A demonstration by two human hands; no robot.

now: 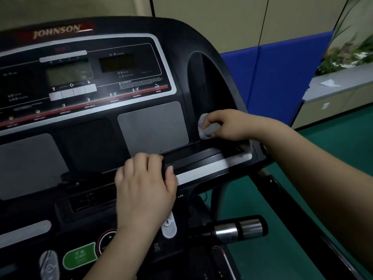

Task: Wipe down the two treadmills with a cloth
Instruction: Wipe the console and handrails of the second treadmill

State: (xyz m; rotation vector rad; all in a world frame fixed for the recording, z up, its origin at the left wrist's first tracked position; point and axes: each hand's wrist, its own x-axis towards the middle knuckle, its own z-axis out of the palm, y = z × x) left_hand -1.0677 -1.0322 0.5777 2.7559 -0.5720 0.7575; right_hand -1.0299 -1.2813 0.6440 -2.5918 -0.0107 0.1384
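A black treadmill console (125, 29) fills the view, with dark displays, grey speaker panels and a silver strip along its ledge. My right hand (226, 125) grips a small grey cloth (207, 129) and holds it against the bottom of the deep cup-holder recess at the console's right side. My left hand (144, 185) grips the console's front ledge near the middle, fingers curled over its edge and thumb on the silver strip.
A chrome and black handlebar (238, 229) juts out at lower right. Blue padded panels (272, 77) stand beyond the console. A grey ledge (343, 81) with a crumpled white tissue (329, 83) and plants runs at the right. The floor (333, 138) is green.
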